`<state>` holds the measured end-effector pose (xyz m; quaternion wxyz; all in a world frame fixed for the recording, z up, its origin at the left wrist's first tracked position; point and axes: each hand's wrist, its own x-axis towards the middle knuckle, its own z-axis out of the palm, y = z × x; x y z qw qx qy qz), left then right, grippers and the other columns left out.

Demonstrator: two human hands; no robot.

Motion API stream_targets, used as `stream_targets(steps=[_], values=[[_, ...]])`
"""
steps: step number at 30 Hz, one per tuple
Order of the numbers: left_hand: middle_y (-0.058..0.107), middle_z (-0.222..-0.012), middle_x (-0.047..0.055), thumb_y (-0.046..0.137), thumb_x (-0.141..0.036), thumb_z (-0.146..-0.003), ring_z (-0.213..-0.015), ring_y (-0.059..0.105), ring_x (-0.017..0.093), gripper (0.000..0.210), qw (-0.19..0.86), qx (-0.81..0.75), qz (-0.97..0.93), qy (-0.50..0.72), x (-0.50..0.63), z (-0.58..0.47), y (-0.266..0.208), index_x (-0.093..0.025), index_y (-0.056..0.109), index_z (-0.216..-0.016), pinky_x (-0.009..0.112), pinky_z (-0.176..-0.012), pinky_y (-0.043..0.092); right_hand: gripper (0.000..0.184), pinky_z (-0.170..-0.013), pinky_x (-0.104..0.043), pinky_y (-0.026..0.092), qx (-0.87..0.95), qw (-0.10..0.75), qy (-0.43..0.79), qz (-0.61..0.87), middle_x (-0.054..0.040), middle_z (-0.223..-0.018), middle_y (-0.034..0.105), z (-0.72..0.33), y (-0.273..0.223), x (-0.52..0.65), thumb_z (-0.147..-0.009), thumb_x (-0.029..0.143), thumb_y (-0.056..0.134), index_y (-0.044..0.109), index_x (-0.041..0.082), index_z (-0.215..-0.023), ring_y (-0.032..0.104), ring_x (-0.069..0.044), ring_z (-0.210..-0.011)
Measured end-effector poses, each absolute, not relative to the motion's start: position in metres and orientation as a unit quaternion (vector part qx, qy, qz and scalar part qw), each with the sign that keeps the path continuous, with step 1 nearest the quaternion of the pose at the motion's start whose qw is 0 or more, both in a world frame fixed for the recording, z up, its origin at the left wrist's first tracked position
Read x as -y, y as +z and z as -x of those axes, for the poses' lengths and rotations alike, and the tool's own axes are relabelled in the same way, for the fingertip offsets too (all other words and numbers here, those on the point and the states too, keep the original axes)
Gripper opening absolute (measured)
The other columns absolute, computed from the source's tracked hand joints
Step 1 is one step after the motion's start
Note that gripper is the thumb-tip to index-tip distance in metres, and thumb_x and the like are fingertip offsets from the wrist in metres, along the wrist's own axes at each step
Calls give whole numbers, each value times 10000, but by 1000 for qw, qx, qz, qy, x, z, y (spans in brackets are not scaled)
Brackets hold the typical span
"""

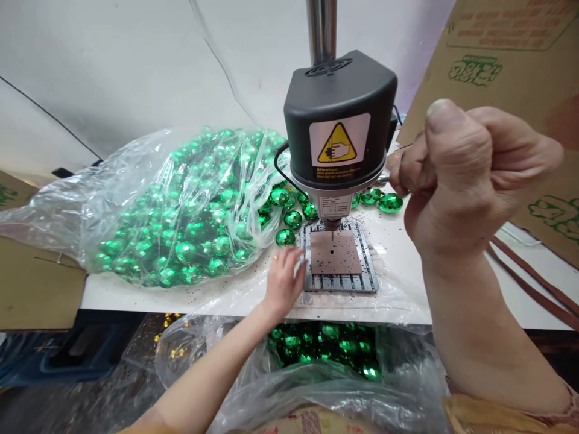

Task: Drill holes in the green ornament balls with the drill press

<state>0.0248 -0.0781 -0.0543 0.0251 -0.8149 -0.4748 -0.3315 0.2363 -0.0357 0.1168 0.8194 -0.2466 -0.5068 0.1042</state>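
A small bench drill press with a dark head (341,102) stands in the middle of the table, a warning label on its front. Its thin bit points down at a brown square board (335,262) with a hole in it, on a slotted metal base (368,283). My right hand (470,169) is closed in a fist at the press's right side, on the feed lever (383,179), whose grip the fingers hide. Left of the base, my left hand (284,277) has thumb and fingers apart, fingertips close to a shiny green faceted ball (285,237); contact is unclear.
A clear plastic bag (181,223) full of green balls lies on the left. Loose balls (390,203) sit behind the press. Below the table edge is an open bag of green balls (330,343). Cardboard boxes (511,78) flank the table; dark shavings dot the white tabletop (402,271).
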Motion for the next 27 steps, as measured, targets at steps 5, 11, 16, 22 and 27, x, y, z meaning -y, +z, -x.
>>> stream_targets(steps=[5,11,16,22,27], values=[[604,-1125,131,684,-77,-796,-1077,586,338,358,-24,606,773,-185,17,-8,-46,-218,686,-1125,477,-925,499,473,-439,-276,264,512,819,103,237,58,-455,314,-237,116,37,-876,183,618,330,188,-501,396,-53,-431],[640,-1079,51,672,-318,-851,-926,631,206,432,-405,513,621,-432,26,-13,-33,-261,584,-1270,345,-810,542,505,-454,-258,305,514,817,100,243,57,-496,268,-238,114,36,-899,205,604,272,193,-519,400,-45,-455],[666,-973,11,705,-373,-795,-821,674,169,403,-671,404,384,-489,31,-36,-29,-234,533,-1131,374,-788,591,492,-462,-271,298,513,816,106,243,56,-494,290,-237,115,36,-901,214,600,286,196,-523,381,-48,-454],[691,-1035,26,850,-417,-714,-941,682,182,559,-576,435,462,-515,23,-52,-54,-237,521,-1128,383,-886,574,474,-448,-300,241,523,820,105,210,57,-467,299,-239,115,36,-874,170,610,298,204,-519,352,-62,-428],[692,-1202,93,872,-481,-691,-1131,653,233,644,-528,405,557,-497,14,-59,-69,-207,599,-1206,353,-957,543,474,-438,-319,242,523,816,97,225,49,-469,284,-239,112,37,-877,181,612,297,212,-525,359,-87,-422]])
